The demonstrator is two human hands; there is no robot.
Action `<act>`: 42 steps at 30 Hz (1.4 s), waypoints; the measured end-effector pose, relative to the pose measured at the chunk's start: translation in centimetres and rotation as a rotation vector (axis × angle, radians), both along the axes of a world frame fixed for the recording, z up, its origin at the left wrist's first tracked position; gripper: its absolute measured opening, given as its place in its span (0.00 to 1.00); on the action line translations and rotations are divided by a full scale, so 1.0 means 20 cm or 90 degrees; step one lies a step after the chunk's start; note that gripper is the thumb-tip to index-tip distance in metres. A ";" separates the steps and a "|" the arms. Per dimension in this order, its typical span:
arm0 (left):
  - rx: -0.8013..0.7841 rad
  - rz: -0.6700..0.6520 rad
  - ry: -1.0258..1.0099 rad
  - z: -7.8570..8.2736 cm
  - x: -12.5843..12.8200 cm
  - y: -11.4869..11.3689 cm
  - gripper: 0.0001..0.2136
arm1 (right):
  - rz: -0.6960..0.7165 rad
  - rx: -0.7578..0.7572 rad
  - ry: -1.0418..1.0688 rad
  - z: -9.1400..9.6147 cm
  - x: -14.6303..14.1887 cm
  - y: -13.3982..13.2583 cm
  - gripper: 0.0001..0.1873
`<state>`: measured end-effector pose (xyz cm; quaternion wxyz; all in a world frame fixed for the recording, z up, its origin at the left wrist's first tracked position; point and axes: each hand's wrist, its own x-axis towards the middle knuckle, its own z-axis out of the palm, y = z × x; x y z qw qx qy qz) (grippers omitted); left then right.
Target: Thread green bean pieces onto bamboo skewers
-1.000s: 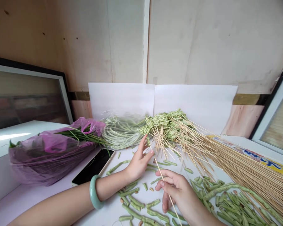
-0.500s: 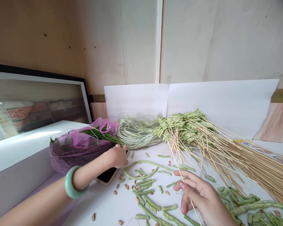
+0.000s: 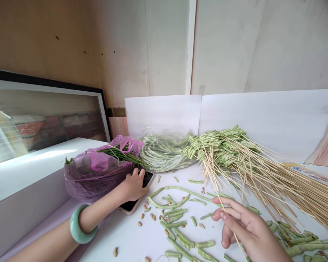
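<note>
Head view: near right, the right hand (image 3: 246, 225) pinched a skewer (image 3: 219, 197); the left hand (image 3: 133, 187), fingers spread, covered a phone (image 3: 129, 206) at left.

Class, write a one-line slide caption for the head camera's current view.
Left hand over a phone, right hand holding a thin stick, green bean pieces scattered on the table.

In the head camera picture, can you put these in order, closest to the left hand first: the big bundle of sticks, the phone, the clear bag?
1. Phone: just below the left hand.
2. Clear bag: behind, a little right.
3. Bundle of sticks: far over on the right.
</note>
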<state>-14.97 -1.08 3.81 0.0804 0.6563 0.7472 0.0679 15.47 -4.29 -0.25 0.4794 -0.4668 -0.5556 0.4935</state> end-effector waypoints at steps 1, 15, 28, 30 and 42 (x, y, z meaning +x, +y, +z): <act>0.006 -0.002 0.001 0.00 -0.01 -0.01 0.19 | -0.001 0.004 -0.005 0.00 0.00 0.00 0.31; -0.048 -0.129 -0.160 0.27 -0.20 -0.20 0.02 | -0.012 0.087 -0.099 0.10 0.18 0.12 0.29; -0.083 -0.164 0.022 0.21 -0.23 -0.18 0.09 | -0.065 0.117 -0.185 0.02 0.23 0.18 0.27; -0.138 -0.183 0.030 0.21 -0.23 -0.17 0.11 | -0.120 0.152 -0.182 0.01 0.21 0.19 0.27; -0.183 -0.141 0.034 0.22 -0.27 -0.15 0.29 | -0.058 0.134 -0.308 0.04 0.27 0.24 0.20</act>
